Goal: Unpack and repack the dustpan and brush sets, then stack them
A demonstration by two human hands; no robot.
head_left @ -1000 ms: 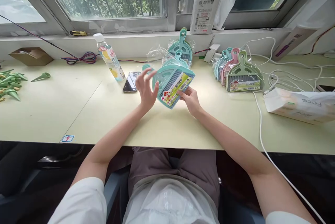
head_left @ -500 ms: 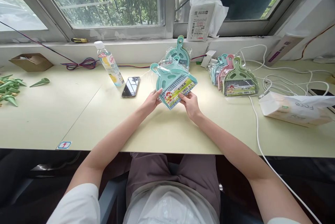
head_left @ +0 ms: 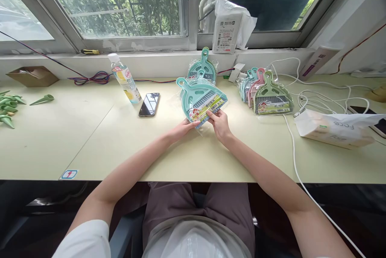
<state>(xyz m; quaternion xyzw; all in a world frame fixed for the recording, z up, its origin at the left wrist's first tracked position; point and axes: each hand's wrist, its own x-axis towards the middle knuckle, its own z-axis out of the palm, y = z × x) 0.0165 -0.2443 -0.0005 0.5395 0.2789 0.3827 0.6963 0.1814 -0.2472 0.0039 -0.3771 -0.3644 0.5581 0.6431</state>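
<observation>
A teal dustpan-and-brush set (head_left: pixel 199 95) in clear plastic wrap, with a yellow-green label, is held tilted above the table, its handle toward the upper left. My left hand (head_left: pixel 183 128) grips its lower edge, fingers partly hidden under it. At the lower right corner, my right hand (head_left: pixel 220 125) pinches the set with the thumb on the label. Just behind stands another wrapped teal set (head_left: pixel 205 67) against the wall. Several wrapped sets in blue, pink and green (head_left: pixel 273 95) lean together at the right.
Left of my hands are a phone (head_left: pixel 149 104) and a drink bottle (head_left: pixel 125 79). Green cone-shaped pieces (head_left: pixel 9 105) and a brown box (head_left: pixel 33 76) are at the far left. On the right lie white cables (head_left: pixel 325 95) and a tissue pack (head_left: pixel 337 129).
My left hand has slid from the left side of the held set down to its lower edge. The view has shifted slightly.
</observation>
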